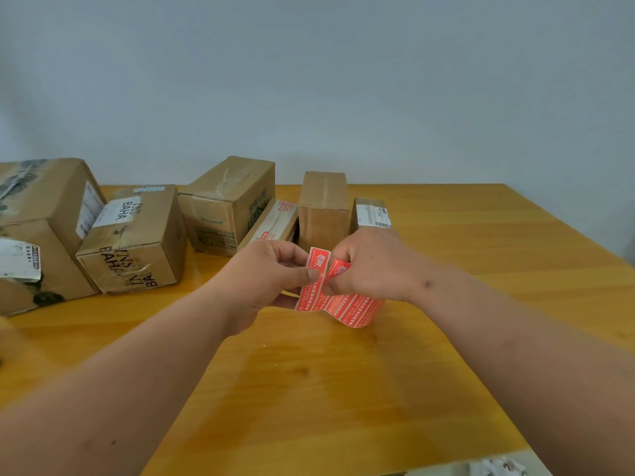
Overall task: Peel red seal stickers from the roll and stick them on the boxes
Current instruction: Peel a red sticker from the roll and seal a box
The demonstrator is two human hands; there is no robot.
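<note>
Above the middle of the wooden table (343,389), both hands work on a roll of red seal stickers (355,309). My left hand (264,273) pinches one red sticker (314,281) that stands up, partly lifted off the strip. My right hand (369,266) grips the roll from above, its fingers curled around it. Several cardboard boxes line the table's far side; a flat box (275,219) behind the hands bears red stickers on its top.
A big taped box (41,214) and a box marked BAHA (134,242) sit at the left. Further right stand a brown box (230,204), an upright box (323,207) and a small labelled box (372,214). A pale surface (481,467) shows bottom right.
</note>
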